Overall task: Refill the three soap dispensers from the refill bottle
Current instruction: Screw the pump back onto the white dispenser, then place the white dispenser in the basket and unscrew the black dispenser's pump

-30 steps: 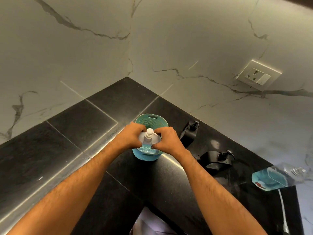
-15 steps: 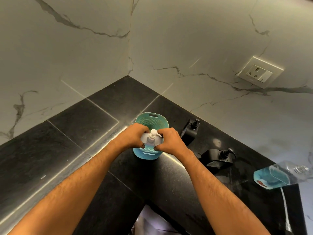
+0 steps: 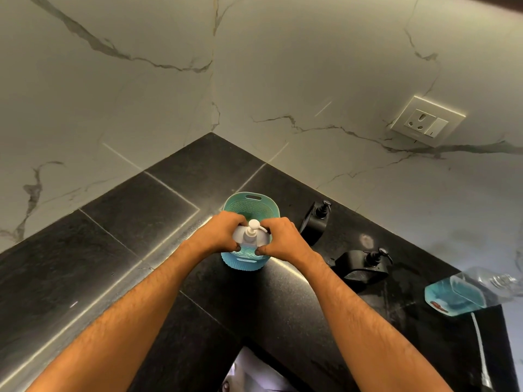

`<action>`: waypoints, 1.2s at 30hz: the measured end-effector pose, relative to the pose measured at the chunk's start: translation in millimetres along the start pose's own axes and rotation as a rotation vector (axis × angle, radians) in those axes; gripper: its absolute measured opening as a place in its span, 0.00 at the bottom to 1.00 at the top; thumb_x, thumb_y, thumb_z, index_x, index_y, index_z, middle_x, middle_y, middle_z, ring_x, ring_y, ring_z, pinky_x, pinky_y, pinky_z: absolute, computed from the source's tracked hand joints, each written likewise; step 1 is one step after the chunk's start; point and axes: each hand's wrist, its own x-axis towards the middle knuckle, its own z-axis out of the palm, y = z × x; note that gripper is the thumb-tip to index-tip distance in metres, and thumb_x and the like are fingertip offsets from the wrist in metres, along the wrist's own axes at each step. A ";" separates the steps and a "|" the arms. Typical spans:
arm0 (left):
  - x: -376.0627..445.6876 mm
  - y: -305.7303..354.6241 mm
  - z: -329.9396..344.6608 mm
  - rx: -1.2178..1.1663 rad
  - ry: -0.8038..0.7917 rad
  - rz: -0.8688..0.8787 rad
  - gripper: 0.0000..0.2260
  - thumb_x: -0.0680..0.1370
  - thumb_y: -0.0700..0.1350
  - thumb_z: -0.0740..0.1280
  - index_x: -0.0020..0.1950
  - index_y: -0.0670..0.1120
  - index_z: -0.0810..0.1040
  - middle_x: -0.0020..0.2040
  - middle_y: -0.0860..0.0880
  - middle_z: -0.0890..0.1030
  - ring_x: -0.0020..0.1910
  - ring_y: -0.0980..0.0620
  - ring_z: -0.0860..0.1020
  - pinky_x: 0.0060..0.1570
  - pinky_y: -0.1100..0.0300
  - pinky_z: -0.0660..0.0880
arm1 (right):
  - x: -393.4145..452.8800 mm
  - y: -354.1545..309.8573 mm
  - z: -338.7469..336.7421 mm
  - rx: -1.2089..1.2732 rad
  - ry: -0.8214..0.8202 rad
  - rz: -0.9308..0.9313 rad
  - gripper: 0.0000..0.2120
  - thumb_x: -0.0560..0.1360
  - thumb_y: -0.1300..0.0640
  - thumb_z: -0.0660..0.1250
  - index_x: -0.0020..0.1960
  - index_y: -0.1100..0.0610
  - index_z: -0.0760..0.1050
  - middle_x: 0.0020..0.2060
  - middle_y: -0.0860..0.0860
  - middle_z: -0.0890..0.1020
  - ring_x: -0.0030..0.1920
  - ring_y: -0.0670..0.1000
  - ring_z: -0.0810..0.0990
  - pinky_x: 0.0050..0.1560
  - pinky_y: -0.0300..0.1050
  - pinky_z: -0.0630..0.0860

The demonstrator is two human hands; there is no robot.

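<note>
A clear soap dispenser (image 3: 250, 239) with a white pump and blue liquid stands inside a teal basket (image 3: 256, 203) on the black counter. My left hand (image 3: 223, 232) grips its left side and my right hand (image 3: 278, 236) grips its right side, fingers curled round the body. Two black dispensers stand to the right: one (image 3: 315, 223) near the wall, one (image 3: 365, 264) nearer me. The clear refill bottle (image 3: 464, 292) with blue liquid lies on its side at the far right.
The black stone counter (image 3: 127, 230) forms a corner under marble walls. A wall socket (image 3: 427, 123) sits at the upper right. A white cord (image 3: 479, 343) runs along the counter's right end. The counter's front edge drops off at the bottom middle.
Both hands keep their hold on the clear dispenser in the basket. The pump head has turned slightly. The view has shifted a little.
</note>
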 end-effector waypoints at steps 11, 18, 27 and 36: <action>-9.6 6.8 -0.6 0.013 0.042 -0.020 0.24 0.66 0.44 0.80 0.61 0.48 0.80 0.56 0.51 0.82 0.51 0.52 0.78 0.51 0.56 0.77 | -8.9 -0.1 -4.6 0.020 0.017 -0.010 0.20 0.65 0.53 0.81 0.55 0.54 0.82 0.49 0.49 0.84 0.48 0.49 0.81 0.54 0.52 0.81; -14.8 30.3 -22.1 0.038 0.134 0.007 0.31 0.69 0.45 0.81 0.71 0.45 0.75 0.67 0.47 0.79 0.64 0.48 0.77 0.65 0.52 0.77 | -19.1 11.7 -23.4 0.016 0.097 -0.011 0.28 0.66 0.52 0.82 0.64 0.56 0.80 0.56 0.51 0.83 0.54 0.49 0.79 0.59 0.48 0.80; 12.3 124.9 -34.2 0.045 0.202 0.250 0.35 0.69 0.47 0.82 0.74 0.46 0.73 0.68 0.47 0.78 0.66 0.49 0.77 0.68 0.53 0.75 | -62.1 56.1 -85.5 0.016 0.263 -0.003 0.35 0.66 0.52 0.83 0.70 0.57 0.76 0.62 0.52 0.81 0.61 0.51 0.79 0.66 0.48 0.76; 60.1 220.9 38.0 0.040 0.066 0.401 0.36 0.69 0.49 0.81 0.75 0.44 0.72 0.69 0.46 0.78 0.68 0.48 0.76 0.70 0.54 0.72 | -133.9 140.5 -139.0 -0.002 0.399 0.117 0.37 0.63 0.50 0.84 0.69 0.58 0.77 0.59 0.53 0.82 0.60 0.51 0.80 0.63 0.44 0.77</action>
